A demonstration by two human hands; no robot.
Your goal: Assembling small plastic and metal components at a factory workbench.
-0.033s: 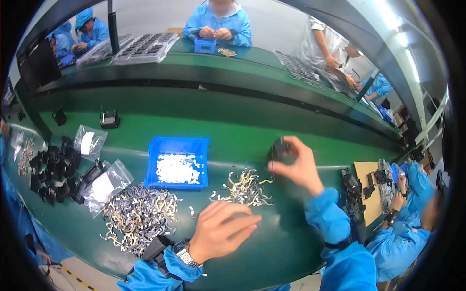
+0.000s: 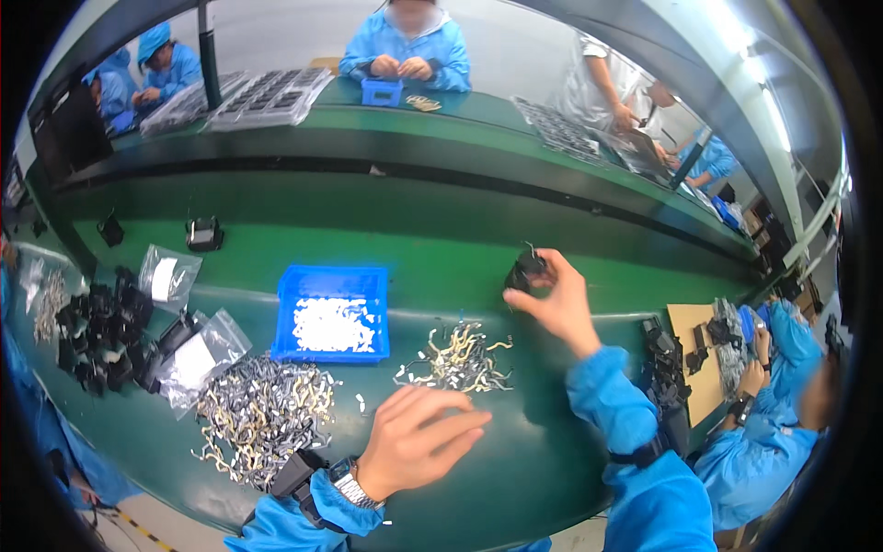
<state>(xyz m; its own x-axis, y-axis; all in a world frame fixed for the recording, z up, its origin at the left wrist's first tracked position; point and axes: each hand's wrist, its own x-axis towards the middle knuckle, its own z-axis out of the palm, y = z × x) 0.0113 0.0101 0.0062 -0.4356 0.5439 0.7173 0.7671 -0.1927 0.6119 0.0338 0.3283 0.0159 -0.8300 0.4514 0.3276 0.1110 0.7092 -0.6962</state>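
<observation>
Above the far right part of the green table, my right hand point(image 2: 563, 299) grips a small black box-shaped part point(image 2: 524, 270) between thumb and fingers. A thin wire seems to stick up from it. My left hand point(image 2: 418, 440) hovers near the front with its fingers apart and nothing in them. Just beyond it lies a small heap of short wire leads point(image 2: 460, 359), cream and dark, with white ends. To its left spreads a larger heap of similar leads point(image 2: 267, 414). Behind these stands a blue bin point(image 2: 287, 313) with many small white pieces point(image 2: 333, 324) inside.
Black housings point(image 2: 101, 322) are piled at the left beside clear plastic bags point(image 2: 172, 276). Two black parts, one a box-shaped unit point(image 2: 204, 235), stand on the green surface behind. At the right, a co-worker point(image 2: 768, 442) sits by cardboard point(image 2: 694, 382) and more black parts point(image 2: 662, 354).
My right hand, with the black part in it, has shifted slightly left and up. My left hand has barely moved, and the view has shifted a little.
</observation>
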